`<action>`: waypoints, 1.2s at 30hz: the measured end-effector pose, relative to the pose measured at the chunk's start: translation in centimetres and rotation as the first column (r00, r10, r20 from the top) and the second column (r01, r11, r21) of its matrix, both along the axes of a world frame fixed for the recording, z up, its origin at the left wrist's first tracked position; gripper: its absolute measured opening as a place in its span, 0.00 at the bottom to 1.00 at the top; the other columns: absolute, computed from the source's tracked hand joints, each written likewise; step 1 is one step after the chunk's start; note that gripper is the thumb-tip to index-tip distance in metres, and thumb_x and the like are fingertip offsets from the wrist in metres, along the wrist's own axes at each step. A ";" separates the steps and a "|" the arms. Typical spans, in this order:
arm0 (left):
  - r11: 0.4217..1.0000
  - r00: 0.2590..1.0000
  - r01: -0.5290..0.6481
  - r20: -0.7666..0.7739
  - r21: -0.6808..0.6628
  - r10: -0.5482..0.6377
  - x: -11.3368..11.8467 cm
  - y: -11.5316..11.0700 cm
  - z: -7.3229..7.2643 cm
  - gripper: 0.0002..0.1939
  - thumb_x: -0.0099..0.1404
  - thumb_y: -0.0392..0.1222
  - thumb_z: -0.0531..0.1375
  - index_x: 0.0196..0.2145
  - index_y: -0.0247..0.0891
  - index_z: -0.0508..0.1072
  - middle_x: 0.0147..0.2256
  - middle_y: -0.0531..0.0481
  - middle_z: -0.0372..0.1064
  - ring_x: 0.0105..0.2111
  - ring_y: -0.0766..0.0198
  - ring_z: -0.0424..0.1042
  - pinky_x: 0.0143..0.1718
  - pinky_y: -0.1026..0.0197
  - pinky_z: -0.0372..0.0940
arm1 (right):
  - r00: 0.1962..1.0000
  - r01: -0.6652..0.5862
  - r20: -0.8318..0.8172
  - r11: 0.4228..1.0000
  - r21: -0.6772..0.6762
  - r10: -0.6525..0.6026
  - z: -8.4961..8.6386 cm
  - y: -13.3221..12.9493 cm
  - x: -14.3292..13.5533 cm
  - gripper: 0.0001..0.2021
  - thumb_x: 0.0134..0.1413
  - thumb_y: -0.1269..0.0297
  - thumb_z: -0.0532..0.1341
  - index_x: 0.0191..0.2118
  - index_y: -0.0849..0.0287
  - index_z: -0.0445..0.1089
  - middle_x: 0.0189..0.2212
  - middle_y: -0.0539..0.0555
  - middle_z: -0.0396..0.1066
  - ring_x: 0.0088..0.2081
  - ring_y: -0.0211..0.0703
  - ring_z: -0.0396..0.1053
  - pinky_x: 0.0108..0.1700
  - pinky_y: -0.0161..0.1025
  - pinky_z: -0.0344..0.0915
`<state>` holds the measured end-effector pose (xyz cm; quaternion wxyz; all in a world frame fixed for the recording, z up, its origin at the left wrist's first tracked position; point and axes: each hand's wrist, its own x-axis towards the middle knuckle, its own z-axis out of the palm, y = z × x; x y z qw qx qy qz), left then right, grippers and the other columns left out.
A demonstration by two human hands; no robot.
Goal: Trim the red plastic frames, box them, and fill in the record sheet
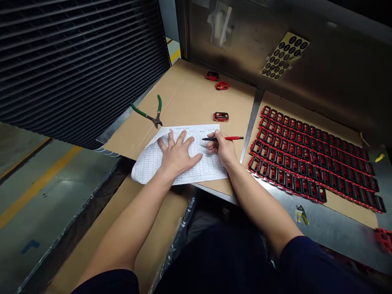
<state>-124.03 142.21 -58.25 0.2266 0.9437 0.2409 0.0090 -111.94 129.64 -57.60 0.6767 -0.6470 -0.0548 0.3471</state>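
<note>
A printed form (pixel 208 163) with a grid of ruled cells lies on a cardboard sheet (pixel 190 94), its left side curling over the edge. My left hand (pixel 177 153) presses flat on the paper with fingers spread. Above the form's right part, my right hand (pixel 223 149) grips a red and black pen (pixel 234 138), the dark end pointing left. Whether the tip touches the paper I cannot tell. Green-handled cutting pliers (pixel 155 118) rest spread beside the form's upper left corner. Just beyond the form sits a red and black frame part (pixel 221 116).
Rows of red and black frame parts (pixel 306 155) cover a second cardboard sheet at right. Two more such parts (pixel 217 81) lie near the metal back panel (pixel 241 49), which bears a sticker sheet (pixel 284 57). A black slatted panel (pixel 76 61) stands at left; a small tool (pixel 302 214) lies front right.
</note>
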 end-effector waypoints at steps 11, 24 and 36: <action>0.999 1.000 0.006 0.022 0.035 -0.006 -0.2 -0.1 -0.8 0.37 0.60 0.62 0.61 0.63 0.44 0.67 0.70 0.42 0.49 0.70 0.26 0.35 0.64 0.21 0.25 | 0.967 0.015 0.253 0.996 -0.088 0.008 -0.9 -1.2 -0.4 0.09 0.50 0.58 0.63 0.31 0.56 0.64 0.19 0.45 0.63 0.22 0.36 0.62 0.24 0.32 0.60; 0.996 1.000 -0.024 0.011 0.084 0.023 -0.4 -0.2 -0.4 0.41 0.60 0.66 0.57 0.65 0.43 0.64 0.70 0.47 0.51 0.71 0.31 0.39 0.66 0.24 0.35 | 0.455 -0.002 0.857 0.962 -0.272 0.243 -0.7 -2.4 -0.4 0.12 0.67 0.60 0.57 0.50 0.52 0.74 0.42 0.54 0.77 0.43 0.46 0.75 0.50 0.46 0.71; 0.995 0.995 -0.082 0.055 0.060 0.079 -0.4 -0.1 -0.7 0.46 0.57 0.66 0.61 0.65 0.36 0.60 0.69 0.37 0.51 0.71 0.34 0.42 0.68 0.28 0.35 | 0.283 0.073 0.959 0.996 -0.049 0.026 0.1 -2.6 -0.6 0.12 0.65 0.68 0.59 0.46 0.49 0.79 0.45 0.52 0.77 0.40 0.43 0.76 0.46 0.43 0.75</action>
